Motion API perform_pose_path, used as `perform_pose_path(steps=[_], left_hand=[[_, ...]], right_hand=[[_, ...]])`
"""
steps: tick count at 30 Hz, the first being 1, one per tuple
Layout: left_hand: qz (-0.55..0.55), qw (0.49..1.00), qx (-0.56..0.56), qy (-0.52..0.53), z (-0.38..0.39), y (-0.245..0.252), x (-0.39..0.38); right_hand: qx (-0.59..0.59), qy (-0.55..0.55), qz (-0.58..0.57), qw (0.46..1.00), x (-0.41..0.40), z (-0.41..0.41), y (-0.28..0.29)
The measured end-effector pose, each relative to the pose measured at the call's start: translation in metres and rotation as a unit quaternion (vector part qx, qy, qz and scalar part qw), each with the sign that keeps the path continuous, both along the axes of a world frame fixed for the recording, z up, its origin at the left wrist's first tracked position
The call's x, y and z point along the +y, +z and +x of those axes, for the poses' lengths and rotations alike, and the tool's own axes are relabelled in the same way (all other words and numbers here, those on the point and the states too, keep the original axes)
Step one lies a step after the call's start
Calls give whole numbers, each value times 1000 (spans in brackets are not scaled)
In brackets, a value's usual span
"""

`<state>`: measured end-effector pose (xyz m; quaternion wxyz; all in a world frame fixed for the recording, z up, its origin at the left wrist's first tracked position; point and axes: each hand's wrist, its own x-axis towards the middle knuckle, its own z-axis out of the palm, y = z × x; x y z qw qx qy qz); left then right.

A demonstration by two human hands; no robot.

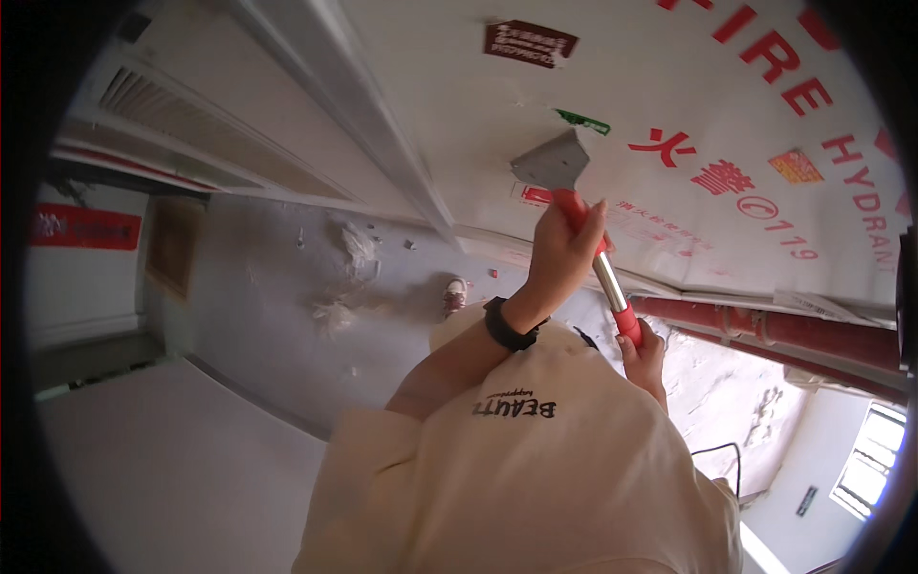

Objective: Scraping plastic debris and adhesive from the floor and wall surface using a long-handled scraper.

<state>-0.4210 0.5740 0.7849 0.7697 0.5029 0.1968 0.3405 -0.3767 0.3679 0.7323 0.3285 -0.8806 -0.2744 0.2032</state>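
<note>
My left hand [563,244] is wrapped around the red upper grip of a long-handled scraper [612,280], near its head. Lower down, my right hand [645,351] holds the red grip at the other end of the metal handle. The scraper's wide grey blade [556,159] lies over the white fire hydrant cabinet panel [445,86], with one corner just below a torn green sticker [584,122]. Whether the blade presses on the panel cannot be told. A dark red sticker [529,43] with worn white writing is farther up the panel, and an orange sticker [796,166] is to the right.
Red pipes [789,326] run beside the panel at the right. Crumpled clear plastic [358,244] and small scraps lie on the grey floor [258,308], near my shoe [455,295]. A louvred white door [215,136] stands at the left.
</note>
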Motion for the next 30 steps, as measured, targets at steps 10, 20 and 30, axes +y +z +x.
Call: perform_pose_path(steps=[10,20,30], left_hand=[[-21,999,5,40,-7,-21,8],[-98,993,-19,56,-13,-39,17],[-44,997,1,64,-21,-32,25]], right_hand=[[-69,45,-86,993,11,9,24],[-71,-31,-130,989,15,-5,19],[-109,1,-110,988,21,-19,13]])
